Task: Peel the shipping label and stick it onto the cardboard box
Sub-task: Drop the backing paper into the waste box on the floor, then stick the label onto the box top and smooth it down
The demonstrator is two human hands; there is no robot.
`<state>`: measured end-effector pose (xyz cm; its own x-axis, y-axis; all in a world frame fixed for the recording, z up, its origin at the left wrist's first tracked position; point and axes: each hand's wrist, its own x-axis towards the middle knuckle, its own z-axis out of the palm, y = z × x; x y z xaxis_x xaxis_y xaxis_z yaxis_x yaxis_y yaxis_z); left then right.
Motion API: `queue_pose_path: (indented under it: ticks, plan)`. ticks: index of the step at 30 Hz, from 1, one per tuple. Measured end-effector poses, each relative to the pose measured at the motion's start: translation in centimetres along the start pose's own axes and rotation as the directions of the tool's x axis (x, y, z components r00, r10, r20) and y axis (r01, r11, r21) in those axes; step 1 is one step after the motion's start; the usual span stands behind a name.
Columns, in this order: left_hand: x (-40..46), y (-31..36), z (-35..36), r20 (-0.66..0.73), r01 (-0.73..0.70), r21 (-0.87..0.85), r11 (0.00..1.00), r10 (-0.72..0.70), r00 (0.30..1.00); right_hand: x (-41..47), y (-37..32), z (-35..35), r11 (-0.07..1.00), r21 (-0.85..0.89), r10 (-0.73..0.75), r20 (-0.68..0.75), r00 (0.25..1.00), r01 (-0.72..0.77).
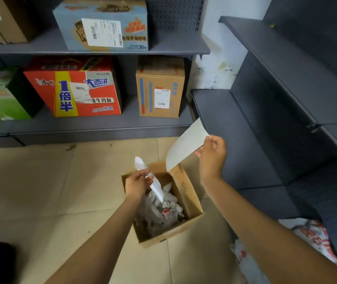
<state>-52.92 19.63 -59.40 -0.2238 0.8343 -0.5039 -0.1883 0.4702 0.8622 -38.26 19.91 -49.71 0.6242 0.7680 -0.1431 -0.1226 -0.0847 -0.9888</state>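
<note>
My right hand (211,155) pinches the top corner of a white shipping label (184,145), which hangs free in the air above the far right corner of an open cardboard box (192,199) on the floor. My left hand (137,183) grips a narrow, curled strip of white backing paper (153,181) over the same box. The box holds crumpled white and grey paper scraps (159,210). The two sheets are fully apart from each other.
Grey shelves (102,124) ahead carry labelled boxes: a brown box (160,87), an orange box (75,89), a blue box (102,23). More grey shelves (266,119) stand at the right. A printed plastic bag (307,238) lies at lower right on the tiled floor (40,191).
</note>
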Motion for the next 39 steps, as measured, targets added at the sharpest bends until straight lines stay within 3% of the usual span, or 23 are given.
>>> queue_pose_path:
  ticks: [5,10,13,17,26,31,39]
  plan:
    - [1.7,-4.1,-0.5,-0.007,0.108,0.005,0.994,-0.108,0.994,0.7,2.8,0.1,0.999,-0.043,-0.004,0.009,1.0,0.005]
    - [1.3,-3.9,-0.7,-0.039,0.102,-0.009,0.995,-0.103,0.994,1.1,3.0,0.2,0.998,-0.056,-0.038,0.001,0.999,0.038]
    - [-0.4,-1.3,0.0,0.004,-0.004,0.004,1.0,0.004,1.0,0.7,1.5,0.4,0.999,-0.021,-0.034,0.003,0.999,0.034]
    - [-4.2,4.9,2.3,0.103,-0.251,0.078,0.965,0.243,0.965,0.1,-3.1,0.6,0.998,0.035,-0.042,0.003,0.999,0.042]
    - [-15.0,21.2,8.2,0.274,-0.562,0.042,0.826,0.532,0.801,-1.8,-19.5,-0.7,0.976,0.196,-0.093,-0.043,0.995,0.1]
    - [-21.8,29.8,10.9,0.415,-0.714,0.099,0.693,0.624,0.662,-3.9,-31.3,-3.1,0.946,0.271,-0.162,-0.071,0.984,0.176]
    - [-33.6,41.0,16.6,0.513,-0.86,-0.025,0.509,0.745,0.426,-7.5,-47.0,-9.1,0.877,0.387,-0.233,-0.172,0.957,0.283]
